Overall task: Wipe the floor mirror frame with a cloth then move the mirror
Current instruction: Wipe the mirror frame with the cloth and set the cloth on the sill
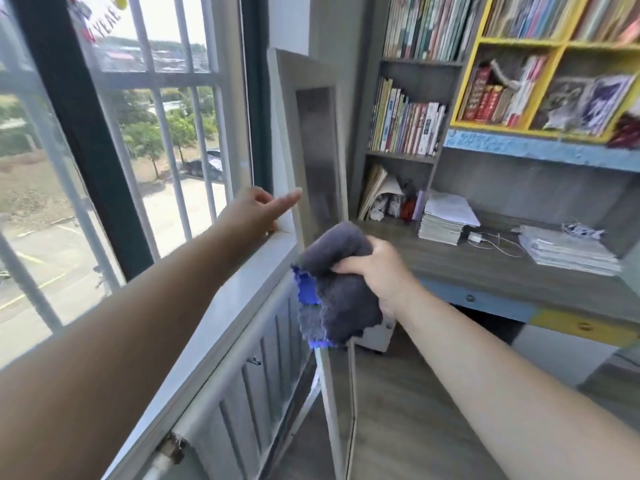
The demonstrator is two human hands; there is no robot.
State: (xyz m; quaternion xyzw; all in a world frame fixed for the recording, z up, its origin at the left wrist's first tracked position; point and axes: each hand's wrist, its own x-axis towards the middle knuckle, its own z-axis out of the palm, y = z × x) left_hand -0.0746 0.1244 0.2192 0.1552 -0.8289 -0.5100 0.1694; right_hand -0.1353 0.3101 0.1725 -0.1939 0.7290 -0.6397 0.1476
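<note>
Beside the window [162,140], the left hand [258,213] grips the floor mirror frame [286,133], the right hand [377,271] clenches a grey cloth [341,296] at centre; wiping seems underway, moving undone.

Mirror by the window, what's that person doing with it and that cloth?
A person is busy with the floor mirror, which stands between the window and a desk. Their left hand holds the frame's side edge, apparently to steady it. Their right hand grips a bunched grey cloth with a blue edge, right in front of the frame. Whether the cloth is touching the frame is hard to tell.
</note>
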